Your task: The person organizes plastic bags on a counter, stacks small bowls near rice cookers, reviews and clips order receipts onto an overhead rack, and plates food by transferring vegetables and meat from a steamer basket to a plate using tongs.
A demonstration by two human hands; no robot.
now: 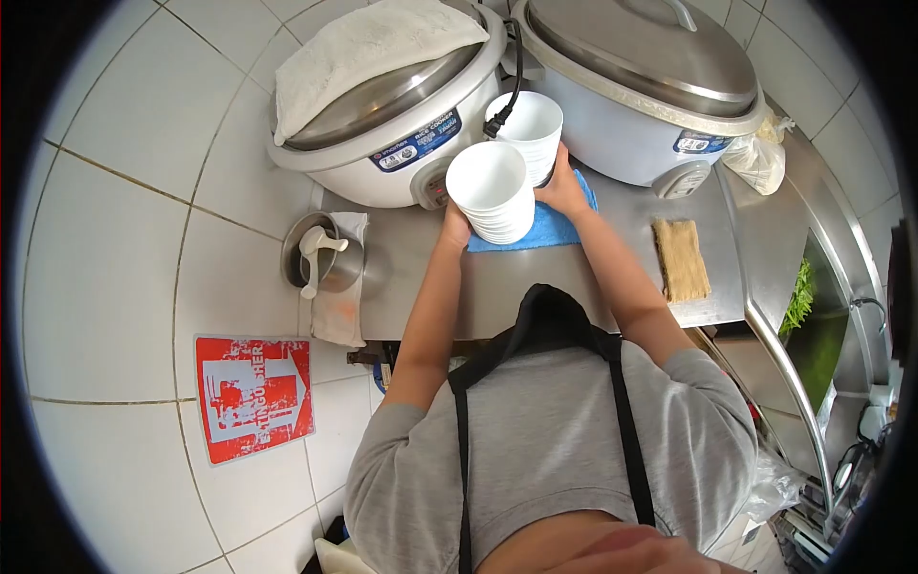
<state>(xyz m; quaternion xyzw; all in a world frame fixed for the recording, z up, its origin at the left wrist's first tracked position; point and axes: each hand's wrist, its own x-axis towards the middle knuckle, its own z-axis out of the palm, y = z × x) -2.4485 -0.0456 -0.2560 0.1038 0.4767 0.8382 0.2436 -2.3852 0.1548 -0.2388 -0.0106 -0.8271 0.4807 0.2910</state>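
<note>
Two stacks of white cups stand side by side above a blue cloth [545,231] on the steel counter. The nearer stack of cups [505,215] leans slightly, its top opening facing up at me. My left hand [457,227] is closed against its left side, fingers mostly hidden behind it. Around the right side of the farther stack of cups [542,139] curls my right hand [564,188], its fingers partly hidden. A black power plug [494,124] on a cord dangles in front of the farther stack's rim.
Behind the stacks are a rice cooker [402,158] topped with a white cloth [373,53] and a second cooker [622,124]. A metal pot [335,277] with white scoops stands left. A folded brown cloth [681,260] lies right, before a sink with greens [799,297].
</note>
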